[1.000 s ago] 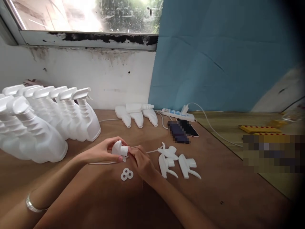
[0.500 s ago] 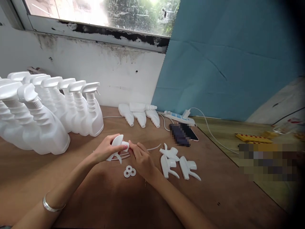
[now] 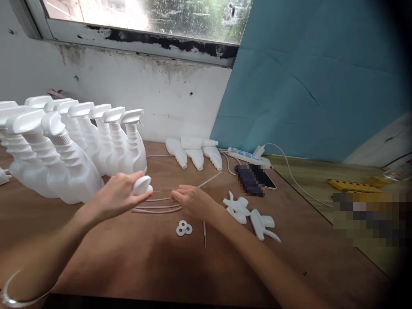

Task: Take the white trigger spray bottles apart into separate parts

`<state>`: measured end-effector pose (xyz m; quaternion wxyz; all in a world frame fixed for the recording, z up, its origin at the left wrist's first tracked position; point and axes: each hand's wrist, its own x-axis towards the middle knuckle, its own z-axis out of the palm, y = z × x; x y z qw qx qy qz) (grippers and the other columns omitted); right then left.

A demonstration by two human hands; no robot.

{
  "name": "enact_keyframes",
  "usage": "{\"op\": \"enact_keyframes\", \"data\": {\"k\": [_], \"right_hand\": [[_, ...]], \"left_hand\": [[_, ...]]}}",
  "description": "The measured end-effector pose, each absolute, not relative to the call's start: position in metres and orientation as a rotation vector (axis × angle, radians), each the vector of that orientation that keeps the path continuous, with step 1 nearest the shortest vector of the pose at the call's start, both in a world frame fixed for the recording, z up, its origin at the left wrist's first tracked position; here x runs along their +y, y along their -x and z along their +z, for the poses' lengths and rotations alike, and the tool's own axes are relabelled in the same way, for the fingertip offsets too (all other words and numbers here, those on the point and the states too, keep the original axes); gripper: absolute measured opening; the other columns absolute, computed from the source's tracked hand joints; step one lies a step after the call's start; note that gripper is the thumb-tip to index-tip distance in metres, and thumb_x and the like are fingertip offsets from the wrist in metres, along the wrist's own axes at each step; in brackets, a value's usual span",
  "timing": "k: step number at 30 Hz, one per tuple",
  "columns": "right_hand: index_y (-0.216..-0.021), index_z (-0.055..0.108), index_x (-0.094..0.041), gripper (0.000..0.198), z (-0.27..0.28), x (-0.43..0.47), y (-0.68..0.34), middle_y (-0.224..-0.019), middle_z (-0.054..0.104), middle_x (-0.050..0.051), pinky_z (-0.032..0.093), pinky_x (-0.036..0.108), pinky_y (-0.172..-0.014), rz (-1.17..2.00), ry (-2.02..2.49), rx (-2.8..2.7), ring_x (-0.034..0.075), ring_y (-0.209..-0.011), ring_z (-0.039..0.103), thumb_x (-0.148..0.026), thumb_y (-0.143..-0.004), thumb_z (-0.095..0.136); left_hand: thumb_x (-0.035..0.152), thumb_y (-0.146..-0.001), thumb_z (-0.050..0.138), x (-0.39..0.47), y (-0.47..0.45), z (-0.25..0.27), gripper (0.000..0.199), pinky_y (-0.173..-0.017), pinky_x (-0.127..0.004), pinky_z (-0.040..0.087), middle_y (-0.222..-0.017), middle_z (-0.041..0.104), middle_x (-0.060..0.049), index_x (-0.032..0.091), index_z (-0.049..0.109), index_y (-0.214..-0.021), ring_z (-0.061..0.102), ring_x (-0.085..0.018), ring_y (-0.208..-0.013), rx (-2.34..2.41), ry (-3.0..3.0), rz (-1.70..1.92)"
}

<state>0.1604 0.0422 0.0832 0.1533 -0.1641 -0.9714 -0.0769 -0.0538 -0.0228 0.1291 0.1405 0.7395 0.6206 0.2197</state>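
My left hand point(image 3: 120, 193) is closed around a white trigger spray head point(image 3: 141, 185), its ribbed collar turned towards my right hand. The fingers cover most of the trigger. My right hand point(image 3: 193, 201) is pinched together, and a thin white tube point(image 3: 210, 179) slants up out of it to the right; the exact grip is hidden behind the fingers. More thin tubes point(image 3: 157, 210) lie on the table between the hands. Three white washers point(image 3: 180, 232) sit just in front. A slim metal tool point(image 3: 204, 236) lies partly hidden under my right wrist.
White spray bottles point(image 3: 80, 163) with heads on stand at the left. Several bottles without heads point(image 3: 195, 156) lie by the wall. Loose spray heads point(image 3: 262, 223) are on the right, below two phones point(image 3: 265, 177) and a power strip point(image 3: 247, 157) with a cable.
My left hand has moved left with the spray head, away from my right hand, and turned it. The tube at my right hand now slants up. The view has shifted slightly left.
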Motion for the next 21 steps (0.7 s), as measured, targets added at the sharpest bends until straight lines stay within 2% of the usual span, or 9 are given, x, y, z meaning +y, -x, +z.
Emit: {"op": "enact_keyframes", "data": {"k": [3,6,11,14,18,19,21], "right_hand": [[-0.073,0.049,-0.017,0.015,0.068,0.045,-0.153,-0.067,0.058,0.001,0.038,0.020,-0.058,-0.064,0.500,-2.721,0.013,-0.063,0.049,-0.009,-0.086,0.045],[-0.077,0.051,-0.016,0.011,0.051,0.041,-0.131,-0.069,0.060,0.002,0.040,0.020,-0.059,0.038,0.550,-2.625,0.013,-0.066,0.052,-0.017,-0.087,0.046],[-0.081,0.055,-0.018,0.009,0.027,0.028,-0.090,-0.073,0.062,-0.001,0.042,0.021,-0.057,0.040,0.560,-2.631,0.013,-0.066,0.056,-0.017,-0.086,0.046],[-0.083,0.057,-0.018,0.010,0.021,0.022,-0.083,-0.073,0.063,0.000,0.044,0.023,-0.057,0.029,0.606,-2.620,0.014,-0.066,0.058,-0.020,-0.085,0.047],[-0.080,0.057,-0.015,0.011,0.030,0.014,-0.109,-0.077,0.063,0.006,0.046,0.027,-0.065,-0.011,0.718,-2.555,0.019,-0.075,0.058,-0.022,-0.084,0.049],[-0.076,0.055,-0.016,0.011,0.035,0.012,-0.122,-0.075,0.062,0.006,0.046,0.028,-0.067,-0.044,0.809,-2.508,0.019,-0.076,0.058,-0.020,-0.084,0.049],[-0.073,0.053,-0.017,0.012,0.044,0.011,-0.149,-0.072,0.061,0.007,0.044,0.028,-0.060,-0.143,1.153,-2.383,0.021,-0.074,0.059,-0.019,-0.084,0.049]], "left_hand": [[0.044,-0.068,0.061,-0.027,0.066,0.137,0.027,-0.042,-0.020,0.026,-0.051,0.046,0.004,0.019,0.050,-0.064,0.040,-0.010,-0.046,1.762,-1.939,0.735],[0.040,-0.067,0.065,-0.023,0.061,0.135,0.025,-0.044,-0.019,0.033,-0.059,0.052,0.003,0.020,0.057,-0.079,0.047,-0.011,-0.051,1.533,-1.662,0.920],[0.039,-0.070,0.064,0.003,0.033,0.107,0.035,-0.054,-0.020,0.044,-0.076,0.058,-0.001,0.019,0.054,-0.097,0.056,-0.013,-0.065,1.103,-1.185,1.152],[0.034,-0.074,0.061,0.018,0.018,0.091,0.028,-0.060,-0.023,0.048,-0.079,0.059,-0.004,0.016,0.053,-0.092,0.057,-0.013,-0.068,0.918,-0.937,1.170],[0.029,-0.078,0.052,0.027,0.009,0.086,0.017,-0.053,-0.020,0.045,-0.071,0.057,-0.003,0.014,0.052,-0.085,0.052,-0.009,-0.055,0.752,-0.677,1.151],[0.032,-0.079,0.050,0.029,0.008,0.085,0.018,-0.051,-0.020,0.044,-0.068,0.056,-0.003,0.014,0.052,-0.083,0.051,-0.010,-0.053,0.716,-0.633,1.143],[0.038,-0.079,0.046,0.031,0.004,0.082,0.024,-0.048,-0.021,0.042,-0.060,0.052,-0.001,0.015,0.051,-0.077,0.050,-0.011,-0.051,0.653,-0.589,1.123]]}}
